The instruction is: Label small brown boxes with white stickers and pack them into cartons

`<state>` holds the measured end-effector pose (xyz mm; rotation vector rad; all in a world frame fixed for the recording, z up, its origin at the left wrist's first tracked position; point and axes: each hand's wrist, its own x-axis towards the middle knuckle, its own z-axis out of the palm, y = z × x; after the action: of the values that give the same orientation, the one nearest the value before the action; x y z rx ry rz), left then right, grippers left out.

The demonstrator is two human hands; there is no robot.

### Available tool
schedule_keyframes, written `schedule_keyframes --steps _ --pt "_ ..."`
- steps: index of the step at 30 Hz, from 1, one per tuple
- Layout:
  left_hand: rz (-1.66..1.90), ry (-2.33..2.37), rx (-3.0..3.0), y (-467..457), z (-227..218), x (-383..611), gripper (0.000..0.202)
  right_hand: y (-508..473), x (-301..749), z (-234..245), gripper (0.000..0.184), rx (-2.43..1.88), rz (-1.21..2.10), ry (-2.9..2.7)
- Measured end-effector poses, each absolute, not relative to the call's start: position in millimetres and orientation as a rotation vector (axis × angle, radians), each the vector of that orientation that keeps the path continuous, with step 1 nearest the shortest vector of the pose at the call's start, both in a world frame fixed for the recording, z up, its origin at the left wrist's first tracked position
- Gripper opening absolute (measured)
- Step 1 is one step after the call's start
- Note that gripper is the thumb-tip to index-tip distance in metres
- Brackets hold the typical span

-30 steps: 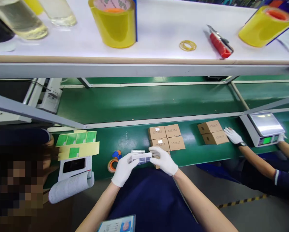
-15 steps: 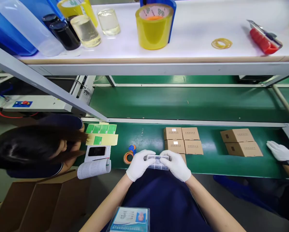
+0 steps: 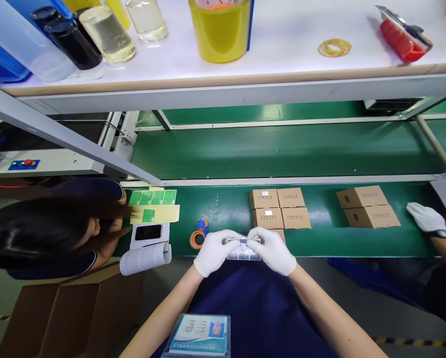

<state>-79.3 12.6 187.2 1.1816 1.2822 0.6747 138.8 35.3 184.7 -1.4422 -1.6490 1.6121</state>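
Note:
Both my hands wear white gloves and grip one small clear plastic pack (image 3: 243,250) between them, at the near edge of the green bench (image 3: 226,209). My left hand (image 3: 213,251) pinches its left end and my right hand (image 3: 273,250) pinches its right end. Just beyond my right hand lies a cluster of small brown cartons (image 3: 280,209), two of them with white labels. A small orange tape roll with a blue dispenser (image 3: 198,237) sits left of my left hand.
A person on the left leans over green label sheets (image 3: 153,198) and an open booklet (image 3: 146,251). Another person's gloved hand (image 3: 426,217) rests right of two larger cartons (image 3: 368,206). The upper shelf holds a yellow tape roll (image 3: 219,30), bottles, rubber bands (image 3: 333,47) and a red cutter (image 3: 401,32).
My hands have brought the pack together and now grip it by both ends, closer to my body. The camera view swung left. The other person's hand on the right left the cartons.

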Motion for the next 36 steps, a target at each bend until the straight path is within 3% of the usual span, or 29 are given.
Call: schedule_keyframes --steps 7,12,16,28,31,36 --pt "0.665 1.338 1.095 11 180 -78 0.012 34 140 184 0.01 -1.498 1.608 -1.638" --pt "0.715 1.357 0.92 10 171 -75 0.026 32 138 176 0.016 -1.578 1.538 -1.595" --pt "0.752 1.469 0.946 10 172 -75 0.028 33 143 178 0.024 -1.595 1.275 -1.659" --pt "0.83 1.362 0.721 12 162 -73 0.036 28 144 185 0.02 -1.39 0.701 -1.9" --pt "0.823 1.39 0.781 13 163 -71 0.033 25 137 187 0.018 -1.392 0.719 -1.804" --pt "0.782 1.372 0.876 14 172 -69 0.03 27 125 182 0.048 -1.462 0.94 -1.739"
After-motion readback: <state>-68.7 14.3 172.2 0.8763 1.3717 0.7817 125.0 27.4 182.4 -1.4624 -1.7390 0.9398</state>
